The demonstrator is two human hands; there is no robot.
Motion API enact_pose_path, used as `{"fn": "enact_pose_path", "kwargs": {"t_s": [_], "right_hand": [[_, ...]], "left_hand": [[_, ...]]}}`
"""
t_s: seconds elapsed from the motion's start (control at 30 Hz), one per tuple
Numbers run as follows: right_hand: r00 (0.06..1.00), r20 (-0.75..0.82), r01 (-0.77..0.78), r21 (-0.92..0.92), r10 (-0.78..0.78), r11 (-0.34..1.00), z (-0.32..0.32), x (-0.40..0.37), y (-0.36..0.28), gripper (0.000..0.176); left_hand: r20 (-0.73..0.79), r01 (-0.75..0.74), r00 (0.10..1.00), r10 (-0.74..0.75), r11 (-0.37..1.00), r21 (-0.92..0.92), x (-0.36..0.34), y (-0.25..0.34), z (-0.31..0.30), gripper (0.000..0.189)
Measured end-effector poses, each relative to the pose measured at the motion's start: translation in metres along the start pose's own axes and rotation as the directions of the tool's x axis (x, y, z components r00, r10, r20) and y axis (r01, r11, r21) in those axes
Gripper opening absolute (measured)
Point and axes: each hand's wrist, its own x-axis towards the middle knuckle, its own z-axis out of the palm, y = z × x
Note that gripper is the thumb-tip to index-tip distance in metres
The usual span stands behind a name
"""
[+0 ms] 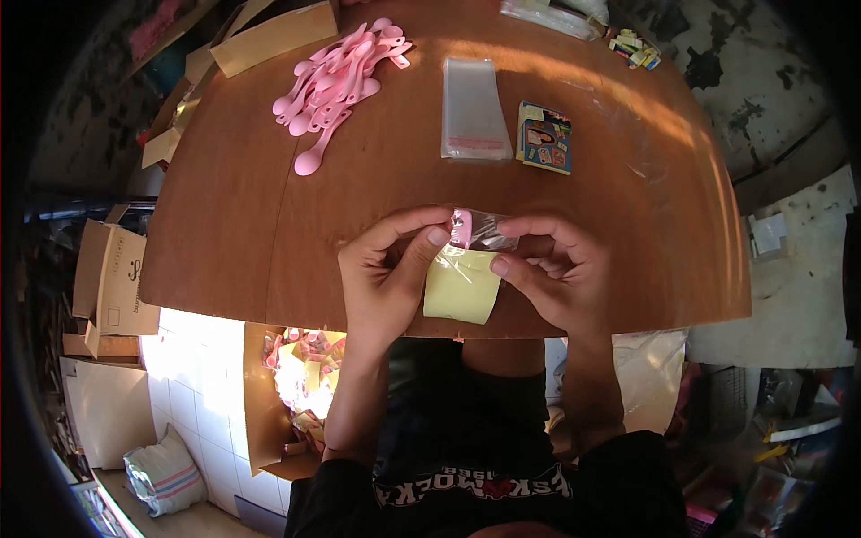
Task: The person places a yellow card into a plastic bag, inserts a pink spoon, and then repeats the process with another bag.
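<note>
Near the table's front edge, my left hand (392, 260) and my right hand (556, 264) pinch the two sides of a small clear plastic bag (487, 230). Inside the bag are a pale yellow card (461, 285) and a pink piece (462, 228) whose upper part shows above the card. Beyond my hands lies a stack of clear plastic bags (473, 112). Right beside that stack is a blue and yellow booklet or pack of cards (544, 138). A pile of pink spoons (336, 76) spreads over the table's far left part.
The brown table (215, 233) has open cardboard boxes (273, 38) at its far left edge. Small coloured boxes (635, 49) and a plastic packet (549, 18) lie at the far right. Below the front edge, a carton (269, 403) holds several packed items.
</note>
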Motion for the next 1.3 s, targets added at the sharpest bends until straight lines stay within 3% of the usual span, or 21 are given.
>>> {"fn": "enact_pose_path", "kwargs": {"t_s": [0.07, 0.1, 0.17, 0.23, 0.3, 0.37, 0.43, 0.47, 0.5, 0.57, 0.63, 0.67, 0.7, 0.77, 0.8, 0.9, 0.93, 1.03, 1.1, 1.23, 1.3], "right_hand": [[0.999, 0.007, 0.054, 0.028, -0.054, 0.998, 0.001, -0.008, -0.002, 0.026], [0.994, 0.019, 0.104, 0.060, -0.105, 0.993, 0.001, -0.014, -0.004, 0.026], [0.996, 0.041, 0.080, 0.064, -0.083, 0.995, 0.000, -0.030, -0.010, 0.026], [0.988, 0.154, 0.023, 0.017, -0.025, 1.000, -0.006, -0.047, -0.012, 0.032], [0.962, 0.189, -0.217, 0.101, 0.195, 0.971, -0.009, -0.064, -0.029, 0.040], [0.901, 0.297, -0.315, -0.050, 0.315, 0.948, -0.039, -0.081, -0.042, 0.044], [0.874, 0.283, -0.324, -0.263, 0.394, 0.909, -0.062, -0.084, -0.064, 0.042], [0.866, 0.296, -0.299, -0.342, 0.404, 0.891, -0.071, -0.082, -0.076, 0.039], [0.857, 0.307, -0.269, -0.418, 0.413, 0.868, -0.076, -0.078, -0.085, 0.036], [0.868, 0.269, -0.259, -0.474, 0.418, 0.841, -0.077, -0.065, -0.098, 0.032], [0.914, 0.165, -0.220, -0.568, 0.372, 0.793, -0.075, -0.048, -0.095, 0.027], [0.929, 0.139, -0.201, -0.590, 0.343, 0.782, -0.070, -0.030, -0.090, 0.025], [0.956, 0.169, -0.066, -0.671, 0.239, 0.738, -0.067, -0.010, -0.082, 0.023], [0.969, 0.239, 0.149, -0.770, 0.065, 0.620, -0.064, 0.035, -0.054, 0.018], [0.963, 0.270, 0.226, -0.794, -0.006, 0.564, -0.064, 0.058, -0.036, 0.017], [0.913, 0.393, 0.393, -0.778, -0.108, 0.491, -0.061, 0.124, 0.018, 0.018], [0.898, 0.424, 0.426, -0.767, -0.119, 0.479, -0.062, 0.142, 0.037, 0.019], [0.869, 0.495, 0.432, -0.775, 0.016, 0.461, -0.063, 0.181, 0.067, 0.019], [0.889, 0.401, 0.268, -0.846, 0.219, 0.461, -0.059, 0.195, 0.069, 0.018], [0.891, 0.377, 0.223, -0.847, 0.251, 0.482, -0.056, 0.199, 0.066, 0.009], [0.938, 0.343, 0.262, -0.787, 0.043, 0.559, -0.057, 0.193, 0.067, 0.013]], "left_hand": [[0.067, 0.012, 0.998, -0.009, 0.999, -0.051, -0.010, 0.012, -0.004, 0.020], [0.170, 0.053, 0.985, -0.015, 0.974, -0.220, -0.016, 0.016, -0.009, 0.030], [0.171, 0.076, 0.985, -0.026, 0.954, -0.289, -0.034, 0.020, -0.005, 0.039], [0.222, 0.143, 0.969, -0.109, 0.980, -0.140, -0.056, 0.023, -0.016, 0.044], [0.279, 0.223, 0.928, -0.248, 0.967, 0.120, -0.080, 0.024, -0.040, 0.041], [0.379, 0.096, 0.900, -0.217, 0.944, 0.315, -0.096, 0.024, -0.069, 0.038], [0.247, 0.204, 0.912, -0.327, 0.886, 0.417, -0.117, 0.012, -0.100, 0.040], [0.118, 0.249, 0.926, -0.358, 0.816, 0.522, -0.129, 0.001, -0.118, 0.041], [-0.046, 0.383, 0.876, -0.480, 0.634, 0.672, -0.139, -0.010, -0.139, 0.042], [-0.115, 0.281, 0.893, -0.434, 0.340, 0.897, -0.165, -0.047, -0.184, 0.051], [-0.208, 0.278, 0.786, -0.582, 0.032, 0.960, -0.197, -0.064, -0.203, 0.062], [-0.186, 0.202, 0.630, -0.754, -0.073, 0.977, -0.204, -0.071, -0.214, 0.069], [-0.135, 0.209, 0.568, -0.812, -0.016, 0.978, -0.194, -0.069, -0.208, 0.070], [0.009, 0.270, 0.703, -0.711, 0.278, 0.922, -0.179, -0.071, -0.186, 0.066], [0.097, 0.250, 0.723, -0.684, 0.390, 0.886, -0.157, -0.055, -0.163, 0.061], [0.301, 0.273, 0.705, -0.642, 0.638, 0.720, -0.123, -0.020, -0.120, 0.049], [0.291, 0.270, 0.712, -0.639, 0.633, 0.726, -0.119, -0.011, -0.113, 0.049], [0.417, 0.253, 0.703, -0.576, 0.751, 0.610, -0.110, 0.010, -0.096, 0.044], [0.575, 0.144, 0.683, -0.450, 0.856, 0.497, -0.107, 0.020, -0.089, 0.044], [0.762, 0.063, 0.603, -0.236, 0.966, 0.249, -0.090, 0.031, -0.074, 0.040], [0.761, 0.056, 0.617, -0.199, 0.976, 0.210, -0.079, 0.036, -0.067, 0.040]]}}
